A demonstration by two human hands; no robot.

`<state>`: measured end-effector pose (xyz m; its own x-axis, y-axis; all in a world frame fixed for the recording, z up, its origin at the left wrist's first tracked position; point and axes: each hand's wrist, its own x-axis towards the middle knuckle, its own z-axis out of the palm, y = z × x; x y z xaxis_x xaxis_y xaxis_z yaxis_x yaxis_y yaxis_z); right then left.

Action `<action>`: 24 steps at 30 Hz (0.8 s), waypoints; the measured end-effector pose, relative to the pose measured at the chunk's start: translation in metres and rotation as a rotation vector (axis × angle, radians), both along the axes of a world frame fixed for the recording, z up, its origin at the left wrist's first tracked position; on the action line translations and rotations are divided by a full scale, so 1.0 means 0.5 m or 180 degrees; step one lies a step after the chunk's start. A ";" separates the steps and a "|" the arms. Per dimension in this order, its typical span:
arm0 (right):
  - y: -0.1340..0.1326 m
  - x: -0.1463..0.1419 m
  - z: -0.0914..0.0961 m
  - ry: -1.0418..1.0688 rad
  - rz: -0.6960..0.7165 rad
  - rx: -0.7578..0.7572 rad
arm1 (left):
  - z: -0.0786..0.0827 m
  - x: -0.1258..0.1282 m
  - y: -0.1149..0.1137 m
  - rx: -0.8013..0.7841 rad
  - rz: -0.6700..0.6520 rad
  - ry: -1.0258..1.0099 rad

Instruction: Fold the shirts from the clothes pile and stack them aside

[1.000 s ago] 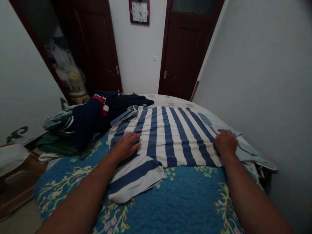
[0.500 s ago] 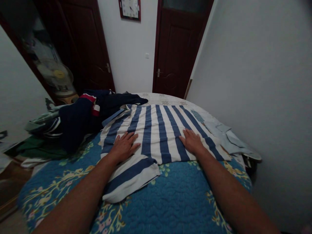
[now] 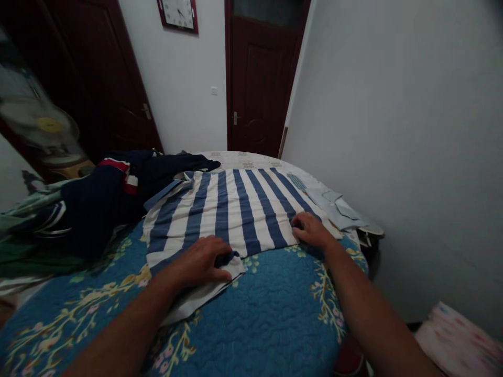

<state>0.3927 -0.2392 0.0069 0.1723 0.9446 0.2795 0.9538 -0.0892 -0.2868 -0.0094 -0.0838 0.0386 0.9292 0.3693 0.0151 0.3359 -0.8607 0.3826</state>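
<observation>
"How will that blue-and-white striped, short-sleeved fabric shirt point(image 3: 245, 214) handle?"

"Light and limp, I'd judge: no stiffness to speak of, not slippery, nothing to break. It should crease easily, as the ripples across it suggest. The plain blue folded collar point(image 3: 163, 195) looks a bit firmer."

"Where would you hold it?"

"At the edges: one hand by the shoulder, one by the pale hem point(image 3: 334, 229). A pinch mid-body would only bunch it."

"And the hands?"

"The left hand point(image 3: 204, 259) arches over the near striped sleeve point(image 3: 198, 299), thumb apart from the forefinger. The right hand point(image 3: 311, 230) curls loosely at the near side, close to the hem. Whether either has cloth pinched — I can't tell."

"Which way does it point?"

"It lies spread on the blue quilted, flower-patterned cover point(image 3: 275, 298), long axis running left to right. Collar left, beside the heap of dark navy clothes point(image 3: 90, 199); hem right, by the pale grey-blue folded cloth point(image 3: 338, 208). The stripes run crosswise — the near sleeve points back toward the wearer."
</observation>
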 end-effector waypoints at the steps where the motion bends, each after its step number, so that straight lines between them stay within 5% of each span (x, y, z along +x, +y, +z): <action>1: -0.020 -0.010 0.001 0.0110 0.0271 -0.0018 | 0.000 0.006 -0.011 -0.0015 0.0041 0.0092; 5: -0.069 -0.047 -0.015 0.0106 0.0617 0.0176 | -0.012 0.014 -0.012 -0.0117 0.0242 0.0200; 10: -0.067 -0.056 -0.037 -0.0209 0.0581 0.0398 | -0.013 0.001 0.011 -0.0281 -0.0071 -0.0322; 15: -0.078 -0.059 -0.027 -0.0157 0.0709 0.0461 | -0.001 -0.011 0.020 -0.1000 0.0047 -0.0219; 24: -0.108 -0.067 -0.019 -0.0114 0.0551 0.0207 | 0.010 -0.007 0.011 -0.1521 0.0053 -0.0099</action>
<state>0.3593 -0.2934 -0.0027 -0.0022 0.9390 0.3440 0.9630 0.0947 -0.2522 -0.0132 -0.0781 0.0434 0.9249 0.3564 -0.1325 0.3303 -0.5804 0.7443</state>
